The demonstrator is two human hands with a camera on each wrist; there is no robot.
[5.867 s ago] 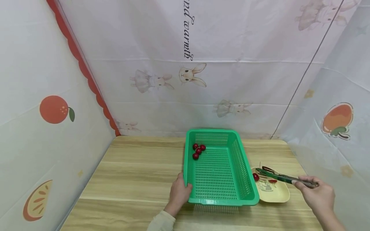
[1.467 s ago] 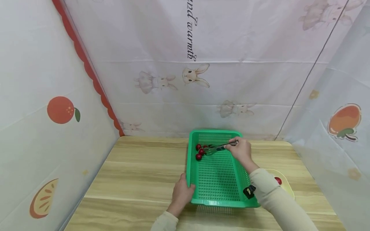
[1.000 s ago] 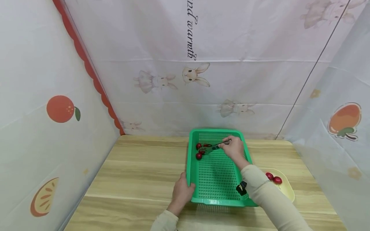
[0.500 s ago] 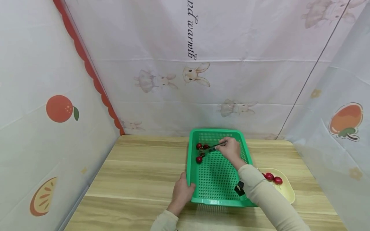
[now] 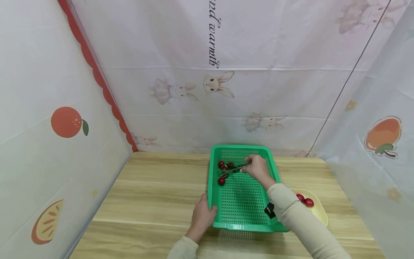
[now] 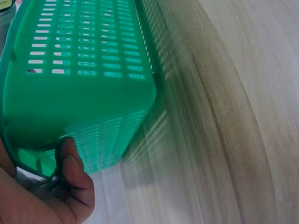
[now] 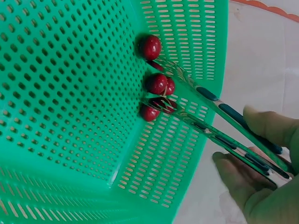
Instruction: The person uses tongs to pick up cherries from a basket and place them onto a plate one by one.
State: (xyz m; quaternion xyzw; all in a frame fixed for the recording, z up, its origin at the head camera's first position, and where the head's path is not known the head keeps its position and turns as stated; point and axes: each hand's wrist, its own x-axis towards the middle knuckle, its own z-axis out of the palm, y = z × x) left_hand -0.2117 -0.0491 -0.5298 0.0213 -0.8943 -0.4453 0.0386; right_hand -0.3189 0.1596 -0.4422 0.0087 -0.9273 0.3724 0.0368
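A green perforated plastic basket (image 5: 240,227) stands on the wooden table. My left hand (image 5: 202,215) grips its left rim near the front corner; the left wrist view shows curled fingers (image 6: 77,175) against the outside wall. Inside the basket, my right hand (image 5: 257,169) holds serving tongs (image 7: 224,111) between thumb and fingers. The tongs' two arms are spread, their tips among several red cherries (image 7: 150,47) at the basket's left side. One cherry (image 5: 221,181) lies nearest the front. Whether the tips pinch a cherry I cannot tell.
To the basket's right, partly under my right sleeve (image 5: 300,219), is a pale yellow plate (image 5: 320,214) with cherries (image 5: 309,202) on it. Printed cloth walls (image 5: 181,133) enclose the table (image 5: 145,194) at the back and sides.
My right hand has brought the tongs from the plate into the basket. Lately the tips shifted slightly among the cherries, and the front cherry rolled a little nearer. My left hand stays on the rim.
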